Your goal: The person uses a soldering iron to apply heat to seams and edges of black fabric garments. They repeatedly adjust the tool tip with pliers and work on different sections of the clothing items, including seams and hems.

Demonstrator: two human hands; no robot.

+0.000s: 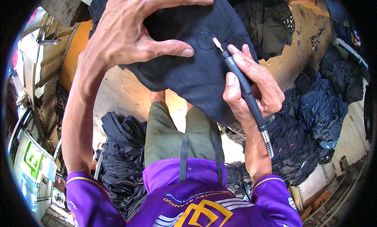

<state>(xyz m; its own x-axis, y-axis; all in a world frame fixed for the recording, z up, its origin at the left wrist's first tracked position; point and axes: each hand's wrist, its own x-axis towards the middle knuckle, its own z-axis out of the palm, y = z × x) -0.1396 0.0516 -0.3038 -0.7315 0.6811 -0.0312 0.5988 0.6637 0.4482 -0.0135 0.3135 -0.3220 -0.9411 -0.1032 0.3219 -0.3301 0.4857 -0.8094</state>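
Note:
A piece of black cloth point(176, 69) is spread in front of me over a tan board. My left hand point(125, 34) lies on its left part, thumb and index finger stretched wide apart, the other fingertips partly hidden. My right hand point(255, 83) grips a slim black pen-shaped rotary tool point(243, 79) with a coiled metal spring at its back end. Its pale pink tip points up and left, at or just above the cloth; contact I cannot tell. Beside the tip, a worn, rough-edged outline point(205, 39) marks the fabric, right of my left thumb.
Heaped dark cloth point(290, 124) lies to the right, and another dark pile point(123, 148) sits left of my legs. More black fabric point(265, 22) rests on the tan board point(310, 34) at far right. A clear plastic bottle point(29, 189) stands at lower left.

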